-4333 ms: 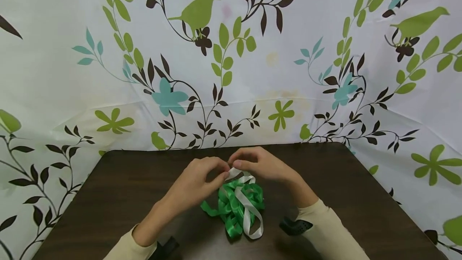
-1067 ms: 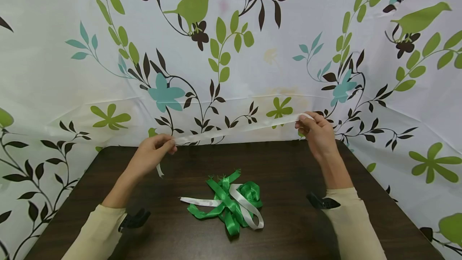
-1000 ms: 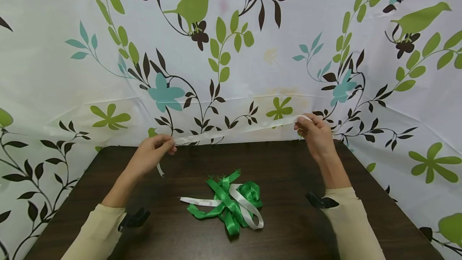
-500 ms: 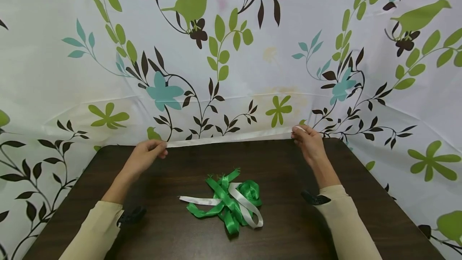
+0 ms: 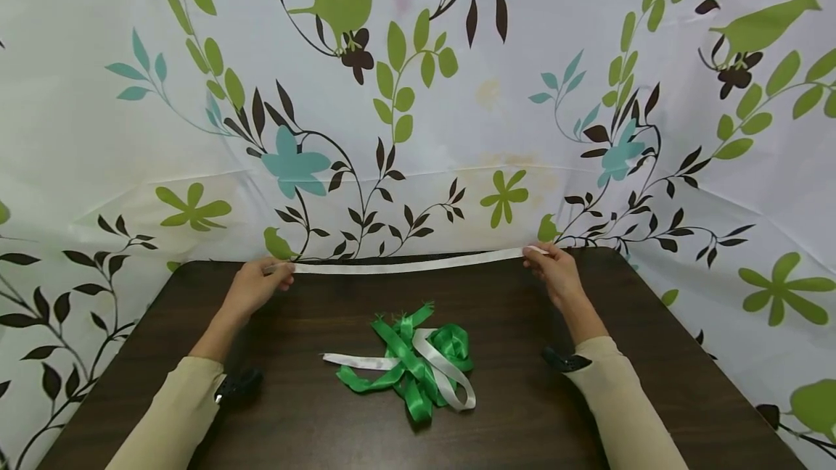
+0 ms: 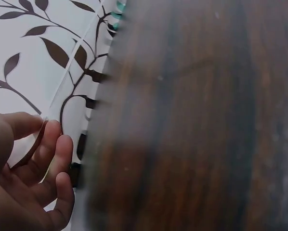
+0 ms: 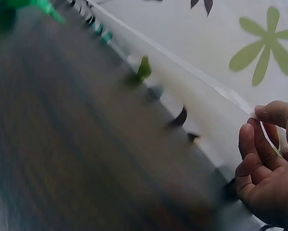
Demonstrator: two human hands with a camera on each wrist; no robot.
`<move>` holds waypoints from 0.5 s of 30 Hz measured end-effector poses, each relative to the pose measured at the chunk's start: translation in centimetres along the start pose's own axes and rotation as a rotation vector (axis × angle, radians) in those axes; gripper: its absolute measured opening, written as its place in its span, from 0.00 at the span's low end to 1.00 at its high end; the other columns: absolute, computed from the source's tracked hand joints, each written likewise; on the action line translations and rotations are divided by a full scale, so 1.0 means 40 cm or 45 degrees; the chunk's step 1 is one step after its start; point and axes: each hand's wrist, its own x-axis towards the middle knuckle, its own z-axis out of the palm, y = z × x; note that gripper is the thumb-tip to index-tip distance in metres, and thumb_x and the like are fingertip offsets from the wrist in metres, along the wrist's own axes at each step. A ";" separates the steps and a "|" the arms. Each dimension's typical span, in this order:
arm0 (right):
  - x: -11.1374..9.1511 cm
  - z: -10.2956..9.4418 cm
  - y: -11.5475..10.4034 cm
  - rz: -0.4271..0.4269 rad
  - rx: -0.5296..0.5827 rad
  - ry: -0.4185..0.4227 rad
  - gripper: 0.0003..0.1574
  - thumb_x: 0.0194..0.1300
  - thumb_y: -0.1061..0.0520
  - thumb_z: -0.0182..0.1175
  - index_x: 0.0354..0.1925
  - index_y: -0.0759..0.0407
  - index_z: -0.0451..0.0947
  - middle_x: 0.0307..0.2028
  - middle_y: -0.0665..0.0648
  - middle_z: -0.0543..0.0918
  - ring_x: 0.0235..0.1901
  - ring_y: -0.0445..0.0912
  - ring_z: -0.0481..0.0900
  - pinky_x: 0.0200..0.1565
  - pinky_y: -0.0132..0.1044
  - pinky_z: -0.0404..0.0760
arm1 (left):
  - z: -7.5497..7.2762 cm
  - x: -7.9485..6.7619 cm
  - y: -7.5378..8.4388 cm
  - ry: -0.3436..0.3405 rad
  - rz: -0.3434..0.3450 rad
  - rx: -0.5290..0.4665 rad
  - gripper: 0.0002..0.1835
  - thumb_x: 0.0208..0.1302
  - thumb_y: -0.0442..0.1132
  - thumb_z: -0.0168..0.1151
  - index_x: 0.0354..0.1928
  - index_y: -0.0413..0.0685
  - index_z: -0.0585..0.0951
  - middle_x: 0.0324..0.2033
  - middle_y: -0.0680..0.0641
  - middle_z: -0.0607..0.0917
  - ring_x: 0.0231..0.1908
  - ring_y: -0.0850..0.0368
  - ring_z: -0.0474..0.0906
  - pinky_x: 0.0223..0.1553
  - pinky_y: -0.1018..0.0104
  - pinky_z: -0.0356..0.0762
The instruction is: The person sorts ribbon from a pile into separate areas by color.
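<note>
A white ribbon [image 5: 408,267] spans between both hands near the table's far edge, sagging slightly in the middle. My left hand [image 5: 257,286] pinches one end between thumb and index finger; the left wrist view shows the ribbon [image 6: 67,72] running up and away from the fingertips. At the other end my right hand [image 5: 554,271] pinches the ribbon likewise, and in the right wrist view a short tail hangs inside the palm. Between the forearms lies a tangled pile of green ribbons [image 5: 413,367] with another white ribbon [image 5: 444,368] looped over it and a white strip sticking out left.
The dark brown wooden table [image 5: 366,441] carries the ribbon pile at its centre. Behind it hangs a white cloth [image 5: 496,114] printed with birds, leaves and flowers, reaching down to the table's back edge. Black straps with wrist cameras [image 5: 238,385] sit at both sleeves.
The white ribbon was drawn from the pile and stretched between the hands. Over the last second both hands lowered it from in front of the cloth toward the table's back edge. The pile stays put.
</note>
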 end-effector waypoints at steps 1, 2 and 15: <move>0.003 -0.006 0.010 0.002 -0.046 0.013 0.25 0.56 0.55 0.67 0.48 0.66 0.73 0.31 0.55 0.83 0.29 0.43 0.80 0.35 0.38 0.74 | 0.003 0.002 -0.003 -0.012 -0.008 -0.002 0.22 0.66 0.53 0.54 0.44 0.39 0.79 0.32 0.44 0.83 0.32 0.51 0.80 0.41 0.54 0.67; 0.006 -0.012 0.020 -0.004 -0.088 0.019 0.26 0.56 0.54 0.68 0.49 0.67 0.74 0.31 0.55 0.83 0.29 0.44 0.80 0.35 0.39 0.74 | 0.007 0.004 -0.006 -0.022 -0.016 -0.005 0.22 0.66 0.52 0.54 0.45 0.39 0.79 0.33 0.44 0.83 0.33 0.51 0.80 0.41 0.53 0.68; 0.026 -0.035 0.096 -0.234 -0.624 0.028 0.21 0.56 0.48 0.66 0.41 0.61 0.78 0.27 0.62 0.80 0.25 0.52 0.75 0.25 0.36 0.74 | 0.019 0.033 -0.030 -0.010 -0.054 0.027 0.19 0.65 0.49 0.56 0.45 0.39 0.79 0.33 0.45 0.83 0.32 0.52 0.80 0.37 0.56 0.72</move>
